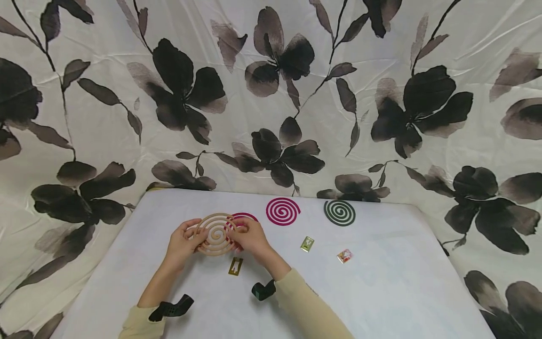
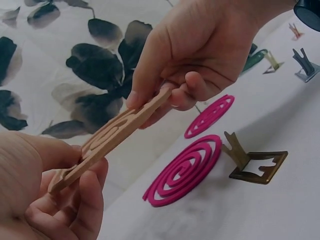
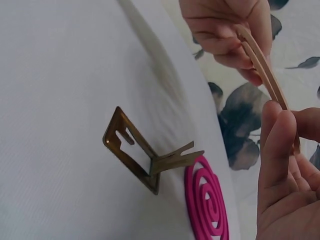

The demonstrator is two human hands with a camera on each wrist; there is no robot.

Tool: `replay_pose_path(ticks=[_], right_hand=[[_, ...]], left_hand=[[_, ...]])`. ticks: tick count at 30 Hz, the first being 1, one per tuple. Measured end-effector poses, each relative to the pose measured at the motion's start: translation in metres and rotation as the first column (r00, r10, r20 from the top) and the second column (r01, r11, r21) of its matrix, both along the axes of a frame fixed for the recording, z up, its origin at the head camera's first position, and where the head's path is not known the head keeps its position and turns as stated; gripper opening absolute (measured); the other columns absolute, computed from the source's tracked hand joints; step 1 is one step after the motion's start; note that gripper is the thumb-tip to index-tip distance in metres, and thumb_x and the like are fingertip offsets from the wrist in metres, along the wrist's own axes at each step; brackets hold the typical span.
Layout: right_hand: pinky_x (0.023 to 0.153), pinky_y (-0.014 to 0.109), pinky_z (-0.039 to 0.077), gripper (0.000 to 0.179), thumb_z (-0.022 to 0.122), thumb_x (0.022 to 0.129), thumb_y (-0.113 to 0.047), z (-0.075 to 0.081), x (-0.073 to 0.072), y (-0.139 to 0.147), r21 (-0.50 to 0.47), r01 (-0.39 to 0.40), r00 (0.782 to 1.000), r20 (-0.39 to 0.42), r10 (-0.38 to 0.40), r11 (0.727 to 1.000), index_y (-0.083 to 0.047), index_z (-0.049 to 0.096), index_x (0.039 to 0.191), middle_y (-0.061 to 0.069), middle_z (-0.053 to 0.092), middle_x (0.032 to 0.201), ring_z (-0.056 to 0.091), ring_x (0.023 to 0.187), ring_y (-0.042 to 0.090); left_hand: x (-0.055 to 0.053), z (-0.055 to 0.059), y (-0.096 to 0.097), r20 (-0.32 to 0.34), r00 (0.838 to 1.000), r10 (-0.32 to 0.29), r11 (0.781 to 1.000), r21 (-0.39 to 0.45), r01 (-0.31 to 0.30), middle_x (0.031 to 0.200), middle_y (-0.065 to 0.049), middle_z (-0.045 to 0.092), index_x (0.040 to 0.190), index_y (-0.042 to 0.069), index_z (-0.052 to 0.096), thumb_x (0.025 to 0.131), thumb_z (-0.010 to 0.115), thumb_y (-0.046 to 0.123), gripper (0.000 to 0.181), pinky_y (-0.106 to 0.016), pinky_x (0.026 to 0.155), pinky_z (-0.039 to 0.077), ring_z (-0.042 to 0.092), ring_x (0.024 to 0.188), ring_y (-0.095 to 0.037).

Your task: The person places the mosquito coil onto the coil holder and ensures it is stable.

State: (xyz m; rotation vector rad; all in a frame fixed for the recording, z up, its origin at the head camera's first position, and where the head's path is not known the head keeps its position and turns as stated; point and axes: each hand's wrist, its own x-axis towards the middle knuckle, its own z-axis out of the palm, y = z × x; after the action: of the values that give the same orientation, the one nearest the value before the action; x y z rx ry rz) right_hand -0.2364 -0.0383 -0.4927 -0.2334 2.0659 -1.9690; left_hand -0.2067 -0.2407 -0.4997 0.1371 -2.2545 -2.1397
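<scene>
Both hands hold a tan mosquito coil (image 1: 217, 240) above the table, one at each side of its rim. My left hand (image 1: 182, 245) pinches the left edge between thumb and fingers. On the opposite edge, my right hand (image 1: 251, 238) grips the coil in the same way. Seen from the left wrist, the coil (image 2: 112, 140) is tilted and nearly edge-on. A pink mosquito coil (image 2: 182, 172) lies on the table behind it, partly hidden in the head view. Close to the hands stands a bronze metal coil stand (image 1: 235, 266), its forked tab (image 3: 175, 157) bent upright.
On the white table (image 1: 381, 282), a second pink coil (image 1: 282, 211) and a dark green coil (image 1: 339, 213) lie near the back edge. Two more small metal stands, one yellow-green (image 1: 307, 244) and one reddish (image 1: 345, 255), are to the right. A floral cloth (image 1: 275, 108) hangs behind.
</scene>
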Motion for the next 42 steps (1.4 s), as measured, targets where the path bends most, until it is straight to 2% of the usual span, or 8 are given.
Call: replay_pose_path(ticks=[7,14,21,31,38,42], right_hand=[[0.046,0.027,0.05,0.028,0.072,0.088,-0.011,-0.002,0.004,0.004,0.026,0.014,1.0,0.017,-0.015,1.0,-0.005,0.062,0.113,0.004,0.066,0.072,0.056,0.05,0.018],[0.047,0.022,0.049,0.028,0.074,0.087,-0.011,-0.009,0.01,0.006,0.021,0.022,1.0,0.02,-0.022,1.0,-0.004,0.062,0.111,0.003,0.064,0.069,0.056,0.049,0.011],[0.047,0.024,0.05,0.031,0.073,0.087,-0.01,-0.014,0.015,0.008,-0.011,0.034,0.998,0.044,-0.034,0.999,-0.001,0.06,0.114,0.004,0.064,0.068,0.054,0.046,0.011],[0.046,0.022,0.049,0.036,0.072,0.088,-0.009,-0.018,0.02,0.012,-0.035,0.041,0.998,0.05,-0.039,0.999,0.006,0.056,0.117,0.002,0.065,0.07,0.054,0.048,0.009],[0.048,0.028,0.052,0.035,0.072,0.088,-0.01,-0.023,0.022,0.015,-0.006,0.067,0.997,0.034,-0.066,0.998,0.004,0.056,0.116,0.002,0.064,0.071,0.054,0.048,0.01],[0.046,0.027,0.051,0.031,0.072,0.088,-0.009,-0.025,0.023,0.018,-0.028,0.087,0.995,0.043,-0.086,0.996,0.003,0.058,0.113,0.004,0.063,0.07,0.055,0.048,0.012]], left_hand=[[0.001,-0.005,0.002,0.018,1.0,-0.006,1.0,-0.004,0.006,0.084,0.001,0.063,0.135,-0.004,0.041,0.09,0.071,0.012,0.056,-0.021,0.054,0.049,0.059,0.063,-0.006],[0.003,-0.005,0.005,0.046,0.999,-0.006,1.0,0.029,0.004,0.083,0.002,0.063,0.135,-0.005,0.041,0.091,0.069,0.008,0.054,-0.02,0.052,0.048,0.058,0.061,-0.005],[0.006,-0.009,0.008,0.075,0.997,-0.01,1.0,0.028,0.008,0.084,0.002,0.062,0.137,-0.004,0.041,0.09,0.07,0.008,0.056,-0.02,0.052,0.047,0.056,0.063,-0.003],[0.006,-0.019,0.013,0.059,0.998,-0.027,0.999,0.025,0.025,0.083,0.003,0.064,0.134,-0.002,0.044,0.091,0.068,0.007,0.05,-0.019,0.053,0.046,0.056,0.064,-0.004],[0.005,-0.024,0.017,0.063,0.998,-0.03,0.999,0.034,0.028,0.083,0.002,0.064,0.134,-0.003,0.045,0.091,0.069,0.008,0.05,-0.02,0.053,0.046,0.057,0.064,-0.006],[0.004,-0.026,0.02,0.07,0.997,-0.035,0.999,0.021,0.034,0.087,-0.002,0.066,0.134,-0.003,0.045,0.091,0.069,0.01,0.051,-0.021,0.057,0.047,0.059,0.068,-0.007]])
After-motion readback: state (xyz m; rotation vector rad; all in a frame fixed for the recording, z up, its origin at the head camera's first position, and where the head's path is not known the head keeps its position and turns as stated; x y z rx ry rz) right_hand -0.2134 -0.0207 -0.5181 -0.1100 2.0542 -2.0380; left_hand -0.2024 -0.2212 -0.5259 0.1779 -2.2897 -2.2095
